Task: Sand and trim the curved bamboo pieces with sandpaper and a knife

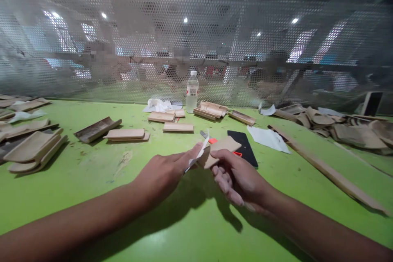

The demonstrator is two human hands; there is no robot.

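Gripping tan piece [225, 146] in right hand [238, 176], above bench [153, 229]; pinching paper [201, 153] at its left end with left hand [162, 174]. Partly blocking orange tool [212, 141] and black slab [248, 150] just beyond. Noted farther back: bottle [192, 98] beside stacked pieces [213, 109].

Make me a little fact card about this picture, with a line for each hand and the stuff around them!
Left hand: holding a white sheet at the left end of a tan slat
Right hand: holding the tan slat, thumb on top
Just past right hand: flat black slab
Tabletop: bright green
Standing: labelled clear bottle, white cap on
Far right: heap of tan pieces
Behind: perforated screen
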